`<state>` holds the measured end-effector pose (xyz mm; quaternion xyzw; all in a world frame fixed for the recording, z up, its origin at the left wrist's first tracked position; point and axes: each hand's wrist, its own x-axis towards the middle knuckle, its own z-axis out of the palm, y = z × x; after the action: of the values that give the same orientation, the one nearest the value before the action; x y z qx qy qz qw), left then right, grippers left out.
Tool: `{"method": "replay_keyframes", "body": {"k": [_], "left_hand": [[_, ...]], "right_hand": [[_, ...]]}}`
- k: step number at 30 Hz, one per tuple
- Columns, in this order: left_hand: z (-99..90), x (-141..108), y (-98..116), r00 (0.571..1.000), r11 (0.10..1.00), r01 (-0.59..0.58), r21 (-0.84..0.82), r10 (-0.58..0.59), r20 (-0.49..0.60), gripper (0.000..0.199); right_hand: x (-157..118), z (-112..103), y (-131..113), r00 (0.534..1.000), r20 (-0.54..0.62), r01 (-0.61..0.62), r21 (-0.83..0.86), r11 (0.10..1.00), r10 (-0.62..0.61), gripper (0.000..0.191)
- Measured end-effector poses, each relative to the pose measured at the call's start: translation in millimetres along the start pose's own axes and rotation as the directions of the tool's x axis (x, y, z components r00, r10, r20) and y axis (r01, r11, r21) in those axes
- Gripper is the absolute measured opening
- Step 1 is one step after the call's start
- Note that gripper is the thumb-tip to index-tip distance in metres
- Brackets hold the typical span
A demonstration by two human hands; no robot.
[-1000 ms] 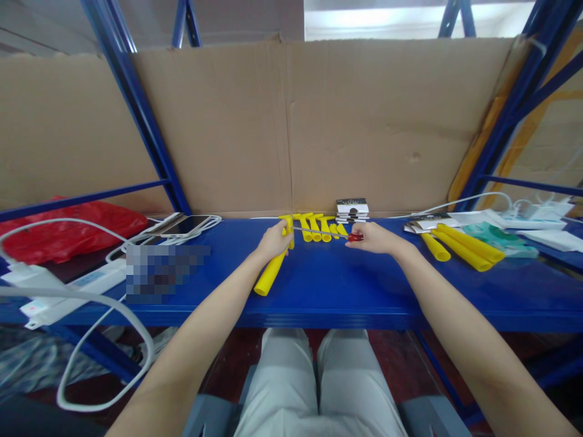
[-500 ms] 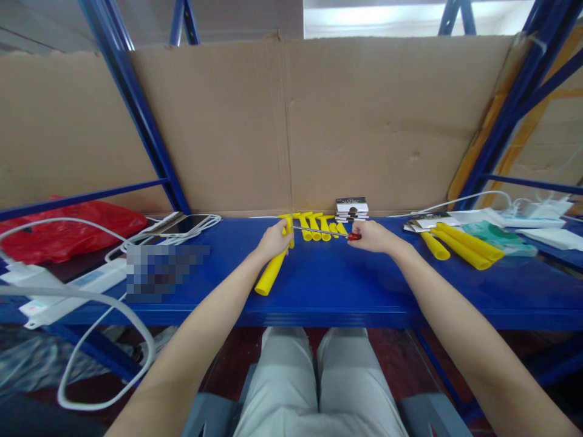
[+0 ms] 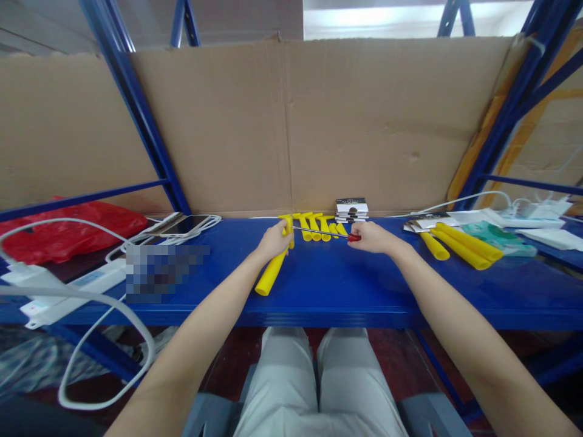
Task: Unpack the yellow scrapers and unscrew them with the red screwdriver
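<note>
My left hand (image 3: 274, 240) is closed around a yellow plastic piece with a tube-like handle (image 3: 272, 276) that slants toward me. In my right hand (image 3: 371, 237) is a screwdriver (image 3: 354, 237), gripped by its red handle. Its long metal shaft runs left, nearly level, and its tip meets the upper part of the yellow piece beside my left fingers. Exactly how the tip sits there is too small to tell. Behind the shaft, several yellow T-shaped pieces (image 3: 314, 227) lie in a row, with smaller yellow bits at their right.
Small black-and-white boxes (image 3: 351, 209) are stacked against the cardboard wall (image 3: 364, 121). Yellow tubes (image 3: 469, 246) and a green plastic bag (image 3: 498, 238) lie on the right of the blue table (image 3: 346, 285). At left are a power strip (image 3: 79, 291), white cables, a phone (image 3: 184, 224) and a red bag (image 3: 86, 227).
</note>
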<state>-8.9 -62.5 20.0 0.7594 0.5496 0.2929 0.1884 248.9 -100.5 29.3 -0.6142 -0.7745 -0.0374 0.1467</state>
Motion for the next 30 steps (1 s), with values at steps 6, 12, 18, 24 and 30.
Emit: {"method": "replay_keyframes", "body": {"k": [6, 12, 18, 24, 30], "left_hand": [[2.4, 3.4, -3.9, 1.000, 1.000, -0.021, 0.015, 0.021, 0.003, 0.023], [2.9, 4.1, -4.9, 0.999, 0.998, -0.036, 0.050, 0.036, 0.003, 0.023], [2.2, 2.6, -3.6, 0.999, 0.998, -0.031, 0.052, 0.032, -0.004, 0.022], [2.9, 4.0, -5.1, 1.000, 0.998, -0.026, 0.055, 0.027, -0.005, 0.022], [2.4, 2.9, -3.6, 1.000, 0.997, -0.011, 0.072, 0.011, 0.000, 0.022]], "right_hand": [[1.4, -3.0, 3.3, 1.000, 0.019, 0.009, -0.023, 1.000, -0.009, 0.008], [4.3, 4.4, 3.3, 0.996, -0.065, -0.058, -0.075, 0.996, 0.053, 0.010], [3.2, 2.5, 4.6, 0.998, -0.049, -0.038, -0.072, 0.997, 0.035, 0.012], [3.1, 0.2, 4.6, 0.999, -0.021, -0.030, -0.083, 0.996, 0.028, 0.009], [4.0, 3.4, 6.2, 0.998, -0.028, -0.065, -0.051, 0.997, 0.064, 0.009]]}}
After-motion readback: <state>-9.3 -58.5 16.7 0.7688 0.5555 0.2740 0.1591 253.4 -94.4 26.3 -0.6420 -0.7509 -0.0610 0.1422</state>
